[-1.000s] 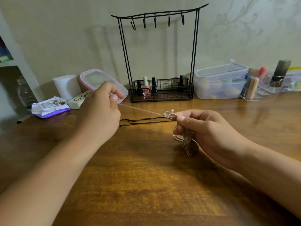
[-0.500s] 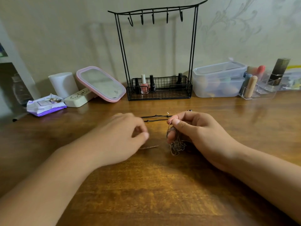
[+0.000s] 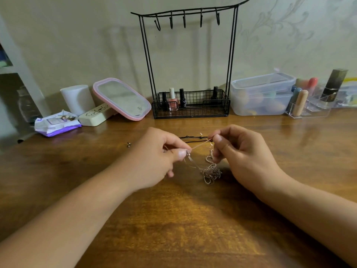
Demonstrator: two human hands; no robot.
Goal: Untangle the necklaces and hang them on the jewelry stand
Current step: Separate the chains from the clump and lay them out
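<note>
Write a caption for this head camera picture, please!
Both hands, left hand and right hand, pinch a thin chain above tangled necklaces.

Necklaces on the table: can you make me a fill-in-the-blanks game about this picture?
1. The jewelry stand has ___ hooks, all bare.
2. The mirror has a ___ rim.
3. Both hands, left and right, pinch a thin ___ stretched between them.
4. The chain tangle lies on the ___ table.

Missing words: five; pink; chain; wooden

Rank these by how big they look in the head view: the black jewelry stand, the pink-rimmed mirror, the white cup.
1. jewelry stand
2. pink-rimmed mirror
3. white cup
All stand about equally far back, so the order seems reliable.
</note>
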